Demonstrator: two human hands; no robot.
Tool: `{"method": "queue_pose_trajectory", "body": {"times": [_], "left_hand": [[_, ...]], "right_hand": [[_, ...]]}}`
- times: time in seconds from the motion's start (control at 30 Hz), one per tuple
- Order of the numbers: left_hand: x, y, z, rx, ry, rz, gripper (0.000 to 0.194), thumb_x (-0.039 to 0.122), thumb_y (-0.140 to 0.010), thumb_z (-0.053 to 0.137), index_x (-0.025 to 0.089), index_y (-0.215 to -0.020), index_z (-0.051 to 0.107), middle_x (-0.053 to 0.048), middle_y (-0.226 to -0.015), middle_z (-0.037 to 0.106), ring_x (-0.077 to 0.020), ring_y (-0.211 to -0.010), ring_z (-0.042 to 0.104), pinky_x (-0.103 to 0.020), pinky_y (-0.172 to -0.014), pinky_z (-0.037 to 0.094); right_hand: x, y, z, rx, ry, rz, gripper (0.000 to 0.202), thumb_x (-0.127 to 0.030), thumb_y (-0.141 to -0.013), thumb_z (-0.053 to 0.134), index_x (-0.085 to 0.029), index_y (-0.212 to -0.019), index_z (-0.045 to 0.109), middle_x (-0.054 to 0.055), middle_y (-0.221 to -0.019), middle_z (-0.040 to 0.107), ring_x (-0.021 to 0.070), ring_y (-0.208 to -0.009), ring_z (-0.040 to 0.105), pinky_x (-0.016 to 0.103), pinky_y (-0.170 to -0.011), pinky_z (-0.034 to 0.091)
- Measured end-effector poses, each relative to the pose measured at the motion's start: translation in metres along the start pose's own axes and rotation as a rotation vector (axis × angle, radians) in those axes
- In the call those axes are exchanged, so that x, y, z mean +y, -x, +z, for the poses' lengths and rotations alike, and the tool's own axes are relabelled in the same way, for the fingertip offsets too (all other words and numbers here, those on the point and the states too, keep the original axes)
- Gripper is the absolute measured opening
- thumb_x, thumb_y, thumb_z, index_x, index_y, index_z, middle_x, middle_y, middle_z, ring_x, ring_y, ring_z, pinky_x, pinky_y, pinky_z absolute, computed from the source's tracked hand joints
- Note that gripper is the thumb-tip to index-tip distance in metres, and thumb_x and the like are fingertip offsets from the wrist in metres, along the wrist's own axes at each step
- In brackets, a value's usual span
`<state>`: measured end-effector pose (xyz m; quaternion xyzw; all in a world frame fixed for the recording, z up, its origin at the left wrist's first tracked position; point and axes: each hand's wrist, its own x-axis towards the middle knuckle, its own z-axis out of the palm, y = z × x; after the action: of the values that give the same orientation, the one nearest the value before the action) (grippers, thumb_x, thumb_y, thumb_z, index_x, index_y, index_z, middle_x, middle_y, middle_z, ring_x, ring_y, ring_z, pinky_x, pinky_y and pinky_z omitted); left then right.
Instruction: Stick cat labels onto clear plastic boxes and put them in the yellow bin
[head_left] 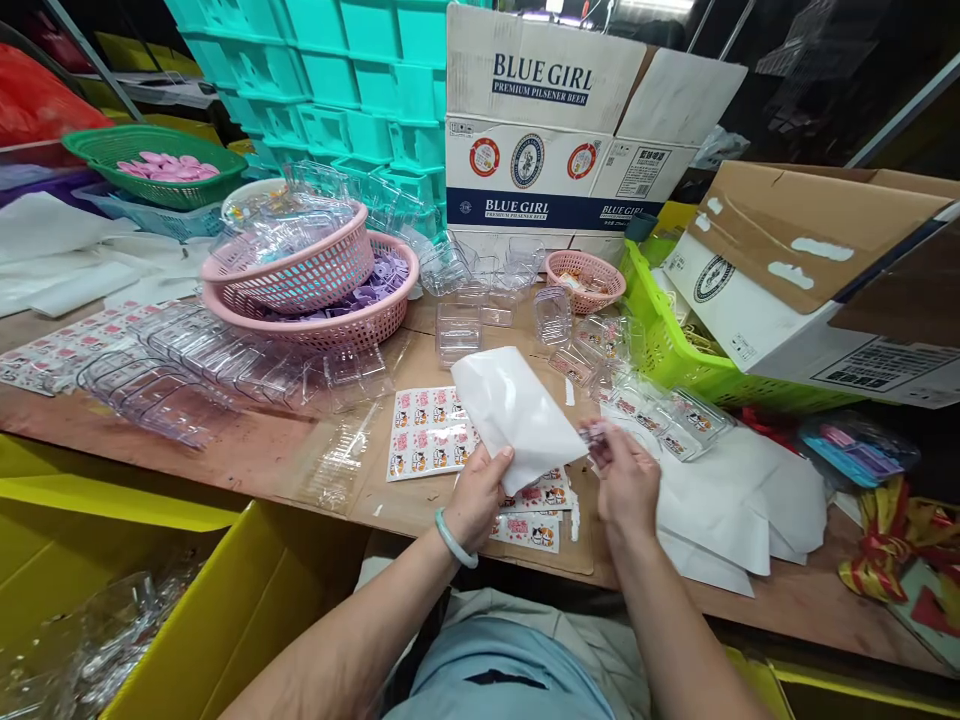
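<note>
My left hand (480, 495), with a pale bangle at its wrist, is closed on the lower edge of a white glossy sheet (517, 405), thumb on top. At the sheet's right corner my right hand (628, 480) pinches a small printed piece that looks like a sticker (595, 436); the fingers partly hide it. Beneath the sheet, a sticker sheet (420, 430) with cat prints lies on cardboard. More cat-print stickers (529, 532) lie nearer to me, partly covered. Clear plastic cases (459, 335) stand beyond my hands, and several cases with cat stickers (686, 420) lie to the right.
Pink baskets (300, 335) holding purple and clear parts stand left, behind a row of clear cases (217, 350). A lime-green basket (645, 290) and cartons (540, 130) stand behind. White sheets (720, 500) lie right. A yellow box (202, 620) is at lower left.
</note>
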<state>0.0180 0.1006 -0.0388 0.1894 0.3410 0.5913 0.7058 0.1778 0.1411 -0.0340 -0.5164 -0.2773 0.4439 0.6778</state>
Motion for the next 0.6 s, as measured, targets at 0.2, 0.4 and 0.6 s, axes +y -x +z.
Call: {"method": "queue_pose_trajectory", "body": {"times": [0.2, 0.4, 0.6], "left_hand": [[0.013, 0.019, -0.018, 0.181, -0.288, 0.15, 0.068, 0.028, -0.069, 0.076, 0.023, -0.13, 0.047, -0.012, -0.135, 0.053, -0.0274, -0.128, 0.047, -0.041, -0.106, 0.037], [0.027, 0.036, 0.003, 0.07, -0.297, 0.221, 0.029, 0.034, -0.077, 0.069, 0.02, -0.102, 0.068, -0.011, -0.134, 0.054, -0.0263, -0.132, 0.041, -0.036, -0.112, 0.027], [0.037, 0.005, 0.004, 0.102, 0.07, 0.084, 0.021, 0.031, -0.073, 0.074, 0.017, -0.083, 0.063, -0.005, -0.093, 0.066, -0.0195, -0.096, 0.062, -0.036, -0.09, 0.047]], "right_hand": [[-0.043, -0.021, -0.008, 0.211, 0.177, -0.453, 0.027, -0.037, -0.082, 0.061, -0.015, -0.094, 0.071, 0.009, -0.095, 0.073, 0.0223, -0.085, 0.07, 0.045, -0.087, 0.054], [-0.005, 0.025, 0.024, -0.398, 0.795, -1.08, 0.04, -0.015, -0.083, 0.059, -0.026, -0.121, 0.063, 0.007, -0.121, 0.066, 0.027, -0.114, 0.061, 0.052, -0.105, 0.041], [0.023, 0.05, 0.047, -0.673, 0.73, -0.755, 0.074, -0.027, -0.077, 0.069, -0.031, -0.143, 0.035, 0.007, -0.144, 0.045, 0.0309, -0.134, 0.04, 0.057, -0.109, 0.034]]}}
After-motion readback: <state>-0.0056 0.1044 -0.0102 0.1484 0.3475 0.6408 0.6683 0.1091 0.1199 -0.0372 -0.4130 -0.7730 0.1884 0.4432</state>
